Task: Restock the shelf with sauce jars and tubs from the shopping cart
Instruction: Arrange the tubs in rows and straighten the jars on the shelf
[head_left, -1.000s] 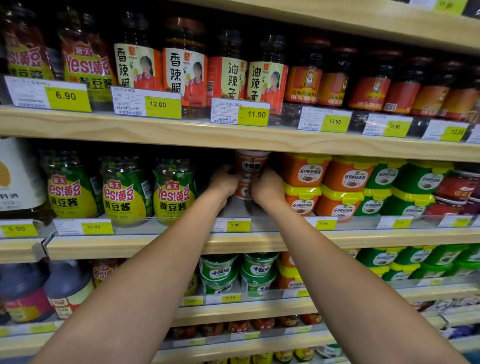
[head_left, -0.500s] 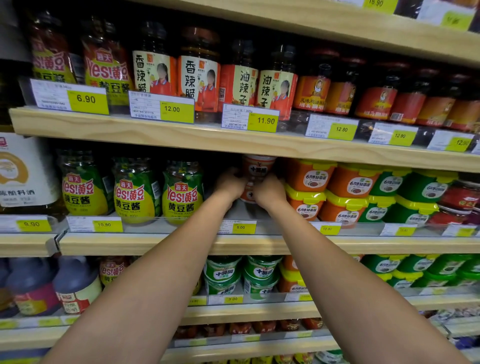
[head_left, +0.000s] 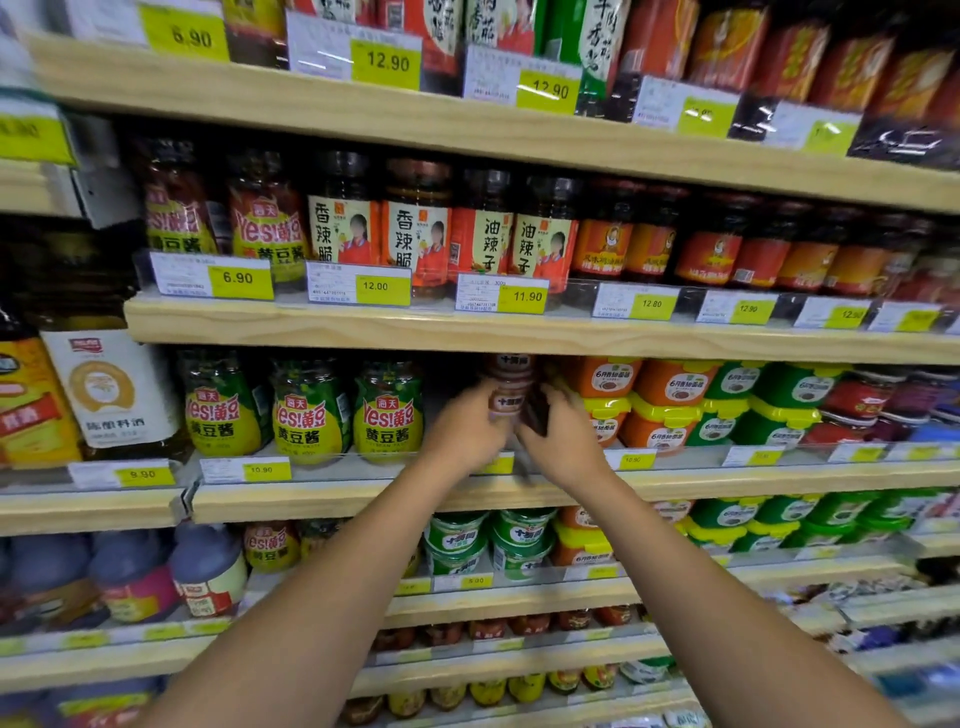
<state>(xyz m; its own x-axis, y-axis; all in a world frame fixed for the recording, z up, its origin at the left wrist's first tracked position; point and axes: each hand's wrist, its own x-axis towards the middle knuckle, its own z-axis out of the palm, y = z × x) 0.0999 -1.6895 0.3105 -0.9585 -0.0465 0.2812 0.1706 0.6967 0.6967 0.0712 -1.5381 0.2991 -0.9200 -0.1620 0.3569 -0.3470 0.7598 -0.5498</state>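
Left hand (head_left: 467, 426), right hand (head_left: 563, 434) still clamped on red tubs (head_left: 508, 387); view tilted up.

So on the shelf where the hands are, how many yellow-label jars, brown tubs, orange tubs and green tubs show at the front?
yellow-label jars: 3
brown tubs, stacked between the left hand and the right hand: 2
orange tubs: 4
green tubs: 4
Total: 13
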